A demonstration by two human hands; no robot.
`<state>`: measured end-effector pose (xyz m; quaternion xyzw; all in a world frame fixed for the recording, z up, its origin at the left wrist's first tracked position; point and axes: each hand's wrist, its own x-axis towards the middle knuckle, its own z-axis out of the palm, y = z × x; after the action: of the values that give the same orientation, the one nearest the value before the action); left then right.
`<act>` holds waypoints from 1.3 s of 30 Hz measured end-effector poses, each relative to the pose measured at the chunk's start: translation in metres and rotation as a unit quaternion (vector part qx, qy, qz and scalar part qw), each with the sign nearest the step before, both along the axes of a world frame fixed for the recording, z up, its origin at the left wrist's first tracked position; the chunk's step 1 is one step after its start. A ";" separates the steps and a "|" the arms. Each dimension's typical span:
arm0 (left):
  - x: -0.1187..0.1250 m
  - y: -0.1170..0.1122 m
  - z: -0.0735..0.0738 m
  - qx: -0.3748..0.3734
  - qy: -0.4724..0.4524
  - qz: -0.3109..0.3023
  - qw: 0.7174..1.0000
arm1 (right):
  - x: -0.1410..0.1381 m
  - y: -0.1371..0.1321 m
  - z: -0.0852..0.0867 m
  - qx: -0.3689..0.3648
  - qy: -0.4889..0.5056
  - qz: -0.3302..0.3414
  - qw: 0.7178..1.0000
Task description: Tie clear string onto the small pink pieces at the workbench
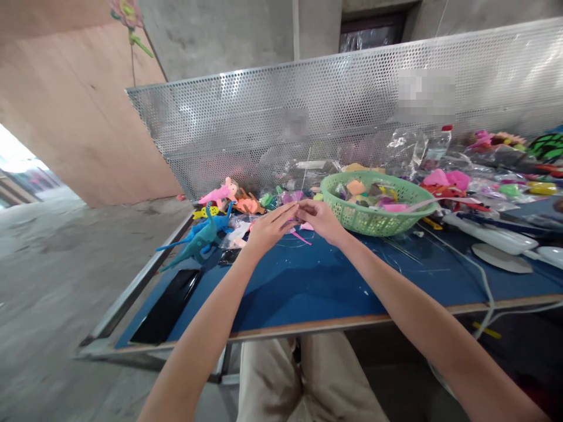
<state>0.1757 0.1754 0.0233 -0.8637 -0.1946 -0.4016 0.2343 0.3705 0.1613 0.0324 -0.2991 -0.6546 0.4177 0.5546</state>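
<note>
My left hand [273, 227] and my right hand [321, 218] meet over the middle of the blue table [303, 293], fingertips together. The left fingers are fairly straight with the thumb tucked below; the right fingers are bent into a pinch. What lies between the fingertips is too small and covered to name. Just below them a thin pink strip [302, 237] shows on the table. Behind the hands are clear plastic wrapping and a purple-pink piece [292, 197]. Left of my left hand sit blue and teal toy dinosaurs [203, 237] and a wrapped white-and-pink piece [237, 232].
A green plastic basket [373, 221] of coloured pieces stands right of my hands. A black flat packet [167, 306] lies front left. White-handled tools [492, 234], a cable [479, 269] and a bottle [437, 146] are on the right. A perforated metal panel [246, 117] rises behind.
</note>
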 end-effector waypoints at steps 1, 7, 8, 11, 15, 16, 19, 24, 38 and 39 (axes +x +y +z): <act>-0.001 0.000 0.000 -0.004 -0.004 0.001 1.000 | 0.000 -0.001 0.001 0.001 -0.006 -0.004 1.000; 0.001 -0.001 0.000 -0.031 -0.051 -0.009 0.998 | 0.001 -0.001 0.002 0.001 -0.018 -0.013 1.000; 0.002 -0.001 0.000 -0.039 -0.058 -0.012 0.997 | 0.001 0.000 0.001 0.003 -0.016 -0.013 1.000; 0.004 -0.001 0.001 -0.061 -0.067 -0.019 0.996 | 0.000 0.000 0.001 0.015 -0.011 -0.010 1.000; 0.004 0.000 0.000 -0.077 -0.058 -0.026 0.995 | 0.000 0.001 -0.001 0.034 -0.017 -0.028 0.999; 0.004 0.001 -0.001 -0.082 -0.052 -0.027 0.995 | 0.000 0.002 -0.002 0.038 -0.022 -0.033 0.998; 0.002 0.002 -0.001 -0.096 -0.040 -0.011 0.995 | 0.002 0.004 -0.004 0.041 -0.028 -0.045 0.998; -0.001 0.003 -0.001 -0.098 -0.057 0.008 0.994 | 0.004 0.007 -0.007 0.026 0.022 -0.042 0.999; 0.005 0.007 -0.009 -0.171 -0.127 -0.009 0.977 | 0.002 0.003 -0.008 0.067 0.011 -0.085 0.994; 0.006 0.007 -0.009 -0.188 -0.136 -0.010 0.973 | 0.002 0.002 -0.007 0.076 0.006 -0.094 0.993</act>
<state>0.1819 0.1822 0.0145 -0.8315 -0.2883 -0.4735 0.0351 0.3723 0.1635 0.0256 -0.3134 -0.6501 0.3149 0.6164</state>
